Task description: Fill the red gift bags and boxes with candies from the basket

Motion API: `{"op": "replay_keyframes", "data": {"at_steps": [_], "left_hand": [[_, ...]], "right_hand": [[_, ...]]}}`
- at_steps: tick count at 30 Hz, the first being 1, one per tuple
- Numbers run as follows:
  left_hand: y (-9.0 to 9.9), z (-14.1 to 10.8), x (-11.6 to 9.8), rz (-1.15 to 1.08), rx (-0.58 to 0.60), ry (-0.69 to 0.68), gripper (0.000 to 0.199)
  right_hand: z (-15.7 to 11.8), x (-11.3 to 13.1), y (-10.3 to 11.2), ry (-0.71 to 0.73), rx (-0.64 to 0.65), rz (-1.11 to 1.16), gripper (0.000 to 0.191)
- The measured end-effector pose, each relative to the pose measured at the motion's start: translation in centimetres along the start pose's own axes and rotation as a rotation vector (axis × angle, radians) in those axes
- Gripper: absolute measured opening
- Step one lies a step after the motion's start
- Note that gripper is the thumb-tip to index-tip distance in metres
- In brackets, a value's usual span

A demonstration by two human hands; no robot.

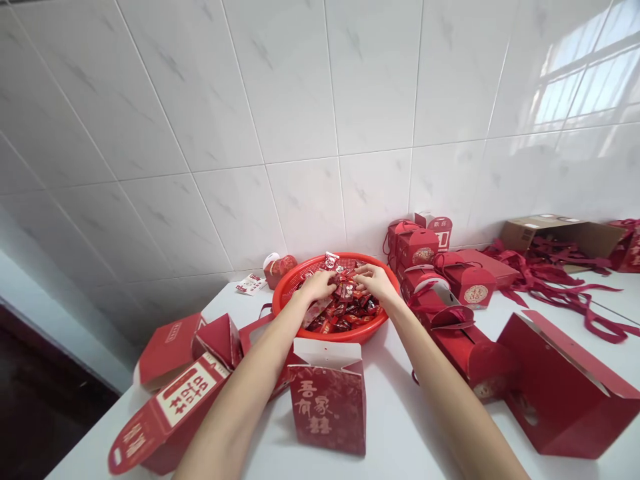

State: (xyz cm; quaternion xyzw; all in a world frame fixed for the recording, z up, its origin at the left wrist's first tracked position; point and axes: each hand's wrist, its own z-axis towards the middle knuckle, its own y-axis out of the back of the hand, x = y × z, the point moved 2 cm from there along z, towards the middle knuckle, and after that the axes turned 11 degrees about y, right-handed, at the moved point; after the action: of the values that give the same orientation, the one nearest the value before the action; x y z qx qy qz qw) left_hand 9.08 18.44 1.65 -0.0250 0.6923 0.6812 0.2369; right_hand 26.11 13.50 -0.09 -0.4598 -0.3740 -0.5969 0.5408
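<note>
Both hands reach into a red plastic basket (280,303) heaped with small wrapped candies (345,310), mostly red. My left hand (318,287) has its fingers curled down among the candies on the left side; what lies under the fingertips is hidden. From the right, my right hand (377,283) bends its thumb and fingers around a small wrapped candy near the middle of the heap. Directly in front of the basket stands a red gift box (327,407) with white lettering, upright, its top flaps up. My forearms pass on either side of it.
Several red boxes lie at the left, including one with a white label (186,398). Closed gift boxes (417,247) cluster right of the basket. A large red box (565,393) lies front right. Dark red ribbons (575,293) spill beside a cardboard carton (597,237). A tiled wall (305,200) rises behind.
</note>
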Motion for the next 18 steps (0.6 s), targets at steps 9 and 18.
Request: {"op": "replay_keyframes", "data": {"at_steps": [9, 18], "left_hand": [[0.3, -1.2, -1.9, -0.513, -0.138, -0.07, 0.039], [-0.4, -2.0, -3.0, -0.757, -0.009, -0.038, 0.052]], "right_hand": [[-1.0, 0.8, -1.0, 0.006, 0.178, 0.004, 0.054], [-2.1, 1.1, -1.2, -0.135, 0.375, -0.004, 0.064]]}}
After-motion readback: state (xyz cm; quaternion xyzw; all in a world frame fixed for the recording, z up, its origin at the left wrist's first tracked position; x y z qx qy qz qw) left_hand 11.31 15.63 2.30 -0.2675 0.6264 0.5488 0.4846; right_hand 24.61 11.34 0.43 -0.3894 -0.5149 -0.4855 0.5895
